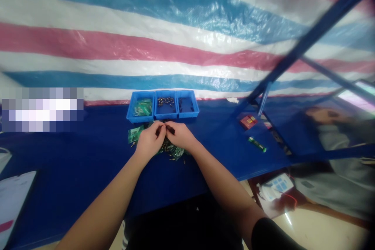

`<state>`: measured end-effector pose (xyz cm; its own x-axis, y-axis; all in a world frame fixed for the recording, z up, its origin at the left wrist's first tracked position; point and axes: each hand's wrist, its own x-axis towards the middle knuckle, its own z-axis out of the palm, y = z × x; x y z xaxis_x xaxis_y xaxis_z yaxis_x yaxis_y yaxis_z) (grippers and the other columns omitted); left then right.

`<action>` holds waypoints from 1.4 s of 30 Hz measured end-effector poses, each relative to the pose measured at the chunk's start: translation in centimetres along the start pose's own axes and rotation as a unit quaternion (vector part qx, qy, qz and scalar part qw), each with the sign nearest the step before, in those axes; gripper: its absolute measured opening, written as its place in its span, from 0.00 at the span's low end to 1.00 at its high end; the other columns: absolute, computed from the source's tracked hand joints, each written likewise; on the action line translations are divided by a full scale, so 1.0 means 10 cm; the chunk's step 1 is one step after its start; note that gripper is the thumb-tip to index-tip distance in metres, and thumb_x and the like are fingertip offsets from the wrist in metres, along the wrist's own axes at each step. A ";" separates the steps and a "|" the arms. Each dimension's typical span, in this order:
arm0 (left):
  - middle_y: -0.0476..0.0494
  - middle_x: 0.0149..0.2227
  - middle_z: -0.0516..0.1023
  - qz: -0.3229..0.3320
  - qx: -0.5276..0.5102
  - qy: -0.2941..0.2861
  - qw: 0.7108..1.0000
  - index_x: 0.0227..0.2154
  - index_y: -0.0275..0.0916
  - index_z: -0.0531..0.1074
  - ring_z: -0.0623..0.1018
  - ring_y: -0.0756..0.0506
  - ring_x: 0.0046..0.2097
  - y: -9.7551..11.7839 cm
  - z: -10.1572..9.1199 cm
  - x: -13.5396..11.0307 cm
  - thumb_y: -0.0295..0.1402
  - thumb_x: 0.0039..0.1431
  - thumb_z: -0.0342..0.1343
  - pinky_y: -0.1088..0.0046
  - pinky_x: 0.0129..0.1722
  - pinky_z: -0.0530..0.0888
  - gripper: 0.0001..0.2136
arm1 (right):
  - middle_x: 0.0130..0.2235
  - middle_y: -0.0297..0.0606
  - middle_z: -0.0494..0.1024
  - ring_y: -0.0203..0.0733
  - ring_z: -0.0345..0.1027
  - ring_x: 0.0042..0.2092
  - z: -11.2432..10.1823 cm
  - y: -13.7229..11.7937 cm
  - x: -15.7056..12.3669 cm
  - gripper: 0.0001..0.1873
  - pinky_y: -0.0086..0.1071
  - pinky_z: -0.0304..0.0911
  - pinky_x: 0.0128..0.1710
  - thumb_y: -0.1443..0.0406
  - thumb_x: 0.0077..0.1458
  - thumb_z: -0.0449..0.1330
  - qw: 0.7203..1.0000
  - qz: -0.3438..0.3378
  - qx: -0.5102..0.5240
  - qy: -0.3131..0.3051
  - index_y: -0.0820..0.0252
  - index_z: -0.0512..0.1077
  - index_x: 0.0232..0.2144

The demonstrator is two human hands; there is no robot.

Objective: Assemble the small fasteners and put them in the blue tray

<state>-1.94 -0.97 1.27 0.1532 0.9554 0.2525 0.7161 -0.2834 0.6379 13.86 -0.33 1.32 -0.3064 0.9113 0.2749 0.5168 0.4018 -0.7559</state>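
Note:
My left hand [150, 140] and my right hand [181, 136] meet over the blue table, fingertips pinched together. Whatever lies between the fingers is too small and too hidden to name. Beneath them spreads a pile of small green packets and brassy metal pieces [176, 152], partly covered by my hands. A green packet [134, 134] lies just left of my left hand. Behind the hands stand three joined blue bins: the left bin [129, 114] holds green packets, the middle bin [166, 116] small dark and metallic parts, and the right bin [188, 115] a few dark pieces.
On the blue table [96, 156], a red box [248, 121] and a green tube [257, 144] lie to the right, near a blue metal frame [281, 68]. A striped plastic sheet [164, 50] hangs behind. Another person's grey sleeve [331, 138] shows at far right.

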 end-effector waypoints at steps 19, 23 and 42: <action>0.50 0.33 0.78 0.011 -0.019 -0.004 1.000 0.39 0.42 0.71 0.76 0.49 0.28 0.01 0.00 0.00 0.40 0.64 0.48 0.74 0.31 0.68 0.10 | 0.38 0.36 0.80 0.40 0.73 0.39 -0.01 -0.05 0.00 0.10 0.30 0.65 0.41 0.68 0.61 0.53 1.000 -0.007 -0.021 -0.006 0.56 0.74 0.39; 0.49 0.33 0.79 0.013 -0.024 -0.001 1.000 0.39 0.42 0.71 0.75 0.49 0.28 0.01 0.00 0.00 0.40 0.64 0.48 0.74 0.31 0.69 0.10 | 0.38 0.36 0.80 0.39 0.73 0.39 0.00 -0.04 0.00 0.10 0.30 0.65 0.41 0.69 0.60 0.53 1.000 -0.013 -0.022 0.000 0.57 0.74 0.39; 0.50 0.30 0.77 0.001 -0.054 0.064 0.996 0.44 0.41 0.70 0.74 0.50 0.28 0.01 0.01 -0.02 0.40 0.63 0.51 0.76 0.29 0.69 0.11 | 0.39 0.37 0.79 0.38 0.72 0.39 0.02 0.05 0.04 0.08 0.30 0.68 0.41 0.66 0.58 0.57 0.991 -0.004 0.054 0.119 0.57 0.75 0.38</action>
<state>-1.88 -1.13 1.24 0.0612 0.9384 0.3400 0.6368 -0.2990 0.7106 13.85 0.25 0.90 -0.1059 0.9088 0.4037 0.4222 0.4086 -0.8092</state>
